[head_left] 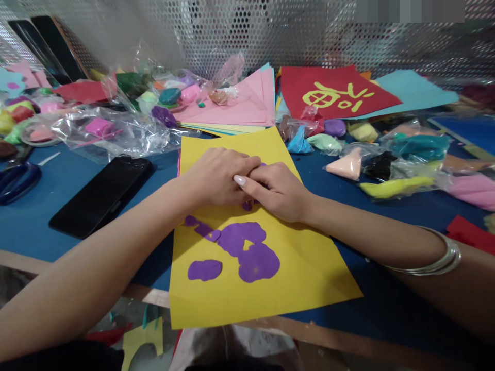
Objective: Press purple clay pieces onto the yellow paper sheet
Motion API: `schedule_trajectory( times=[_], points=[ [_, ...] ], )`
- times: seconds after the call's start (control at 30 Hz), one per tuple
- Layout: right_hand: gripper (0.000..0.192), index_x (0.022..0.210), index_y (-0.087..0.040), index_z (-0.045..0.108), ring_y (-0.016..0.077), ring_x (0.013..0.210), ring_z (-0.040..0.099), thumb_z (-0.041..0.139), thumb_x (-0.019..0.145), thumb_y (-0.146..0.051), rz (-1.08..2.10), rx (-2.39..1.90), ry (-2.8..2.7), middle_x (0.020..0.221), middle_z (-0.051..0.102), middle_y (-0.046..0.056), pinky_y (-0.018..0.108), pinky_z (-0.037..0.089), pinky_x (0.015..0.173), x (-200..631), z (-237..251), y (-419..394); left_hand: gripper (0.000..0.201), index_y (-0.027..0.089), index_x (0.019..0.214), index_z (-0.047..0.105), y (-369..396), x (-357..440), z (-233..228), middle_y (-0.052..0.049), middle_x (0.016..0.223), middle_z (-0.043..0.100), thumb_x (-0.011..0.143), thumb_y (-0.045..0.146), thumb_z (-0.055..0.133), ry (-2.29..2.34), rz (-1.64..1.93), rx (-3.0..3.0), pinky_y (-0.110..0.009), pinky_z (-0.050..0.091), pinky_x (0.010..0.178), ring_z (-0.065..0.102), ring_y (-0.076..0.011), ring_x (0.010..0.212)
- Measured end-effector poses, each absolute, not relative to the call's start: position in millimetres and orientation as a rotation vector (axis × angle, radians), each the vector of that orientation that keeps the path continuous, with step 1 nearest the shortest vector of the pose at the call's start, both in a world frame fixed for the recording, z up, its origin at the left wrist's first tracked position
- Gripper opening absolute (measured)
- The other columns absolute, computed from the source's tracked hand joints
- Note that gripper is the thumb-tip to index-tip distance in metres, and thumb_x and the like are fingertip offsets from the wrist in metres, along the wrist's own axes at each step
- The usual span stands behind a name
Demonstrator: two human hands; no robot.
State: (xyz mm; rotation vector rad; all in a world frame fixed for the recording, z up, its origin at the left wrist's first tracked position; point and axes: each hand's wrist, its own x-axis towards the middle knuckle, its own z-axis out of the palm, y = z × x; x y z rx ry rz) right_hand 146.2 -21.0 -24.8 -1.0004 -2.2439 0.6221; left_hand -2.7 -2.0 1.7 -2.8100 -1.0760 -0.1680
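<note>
My left hand (222, 175) and my right hand (284, 193) meet over the upper half of a yellow sheet of paper (309, 268). Their curled fingers overlap, and the right thumb lies across the left fingers. Whatever the fingertips grip is hidden. Bits of purple clay (247, 206) peek out just below the hands. Nearer to me, flattened purple clay shapes (259, 263) are stuck on the paper, with a separate oval purple piece (204, 269) at lower left. The sheet's front edge hangs past the table edge.
A black phone (102, 196) and blue-handled scissors (19, 180) lie left. Bagged coloured clay (398, 188) is scattered right and more clay (102, 127) back left. Behind are pink paper sheets (243, 103) and a red sheet with yellow clay writing (336, 93), before a perforated metal panel (270, 41).
</note>
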Motion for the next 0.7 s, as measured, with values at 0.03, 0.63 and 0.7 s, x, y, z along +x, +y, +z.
schedule_trajectory(
  times=[0.03,0.63,0.7],
  points=[
    [0.047,0.053,-0.013,0.053,0.0049,0.049,0.041,0.036,0.084,-0.044,0.62,-1.002,-2.245,0.05,0.05,-0.001,0.021,0.024,0.049,146.3,-24.7,-21.0,0.021,0.018,0.079,0.053,-2.0,-2.6,1.7,0.0,0.072,0.062,0.069,0.033,0.043,-1.077,-0.167,-2.81,-0.024,0.016,0.047,0.052,-0.0113,0.056],
    [0.048,0.055,-0.013,0.055,0.0053,0.05,0.042,0.035,0.085,-0.044,0.611,-0.997,-2.261,0.051,0.052,0.0,0.021,0.024,0.05,146.1,-24.3,-21.6,0.021,0.017,0.08,0.055,-2.9,-1.8,3.4,-0.002,0.074,0.064,0.07,0.032,0.045,-1.076,-0.139,-2.814,-0.024,0.019,0.045,0.052,-0.0116,0.055],
    [0.047,0.054,-0.013,0.054,0.0052,0.05,0.042,0.035,0.085,-0.044,0.612,-0.994,-2.257,0.051,0.051,0.0,0.021,0.024,0.05,146.0,-24.3,-21.7,0.022,0.017,0.081,0.055,-2.9,-1.9,3.4,-0.003,0.075,0.064,0.069,0.032,0.045,-1.08,-0.143,-2.811,-0.023,0.019,0.046,0.052,-0.0114,0.055]
  ],
)
